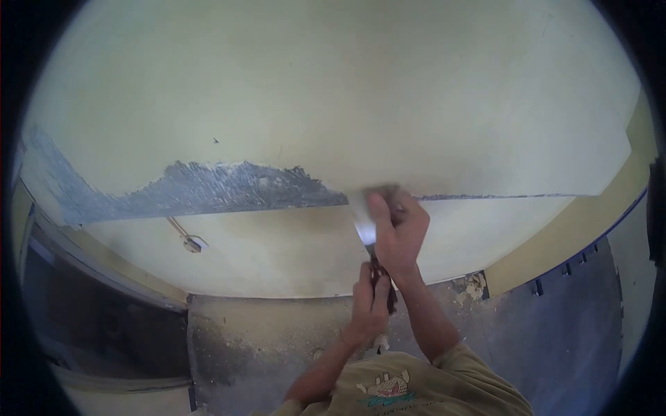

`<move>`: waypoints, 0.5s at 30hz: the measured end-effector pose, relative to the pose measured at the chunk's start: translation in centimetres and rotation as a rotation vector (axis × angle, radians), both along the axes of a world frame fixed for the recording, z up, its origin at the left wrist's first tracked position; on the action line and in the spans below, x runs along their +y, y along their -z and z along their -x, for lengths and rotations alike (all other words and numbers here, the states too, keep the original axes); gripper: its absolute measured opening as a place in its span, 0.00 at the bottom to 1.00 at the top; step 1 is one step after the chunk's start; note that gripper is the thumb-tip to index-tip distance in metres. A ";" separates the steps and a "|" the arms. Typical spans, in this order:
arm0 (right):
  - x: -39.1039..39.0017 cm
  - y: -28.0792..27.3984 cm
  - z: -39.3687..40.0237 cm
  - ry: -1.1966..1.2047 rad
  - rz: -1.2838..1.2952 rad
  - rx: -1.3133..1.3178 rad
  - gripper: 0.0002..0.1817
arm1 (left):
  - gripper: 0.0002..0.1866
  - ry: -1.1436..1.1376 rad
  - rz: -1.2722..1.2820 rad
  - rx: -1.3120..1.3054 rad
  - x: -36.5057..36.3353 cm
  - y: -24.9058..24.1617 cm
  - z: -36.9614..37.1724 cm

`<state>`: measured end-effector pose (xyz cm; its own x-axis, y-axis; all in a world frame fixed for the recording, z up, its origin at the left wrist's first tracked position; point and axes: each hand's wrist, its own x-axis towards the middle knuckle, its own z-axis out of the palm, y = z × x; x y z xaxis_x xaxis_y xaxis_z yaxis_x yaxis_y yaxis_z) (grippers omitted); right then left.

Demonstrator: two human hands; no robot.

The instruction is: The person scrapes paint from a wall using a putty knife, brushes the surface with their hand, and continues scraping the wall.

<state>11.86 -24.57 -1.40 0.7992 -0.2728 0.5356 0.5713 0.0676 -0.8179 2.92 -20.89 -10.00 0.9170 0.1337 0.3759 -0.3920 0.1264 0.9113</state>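
My left hand [370, 298] is closed around the dark brown handle of a putty knife [365, 233]. Its metal blade points up towards the wall and catches bright light. Higher up, my right hand [399, 229] is bent and closed beside the blade, near the lower edge of the pale upper wall surface. Motion smears its fingertips, and whatever they grip there cannot be made out. To the left of the blade runs a rough grey patch [236, 187] with a ragged upper edge, where the pale coating is absent. A thin dark line continues right of my hands.
A small fitting [193, 244] hangs on the lower wall at left. Below lies a grey floor [257, 340] scattered with pale flakes. A dark opening [104, 326] is at lower left. At right, a yellowish side wall [555, 243] meets the floor along a dark edge.
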 end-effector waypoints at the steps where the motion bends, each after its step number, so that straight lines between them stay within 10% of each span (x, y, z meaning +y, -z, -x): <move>1: -0.1 -1.7 0.1 -0.008 0.146 0.049 0.11 | 0.10 0.036 0.100 0.021 0.3 -0.7 -0.9; 15: -2.3 0.4 0.0 -0.015 0.259 0.088 0.13 | 0.14 0.098 0.013 0.109 0.2 -0.2 -0.7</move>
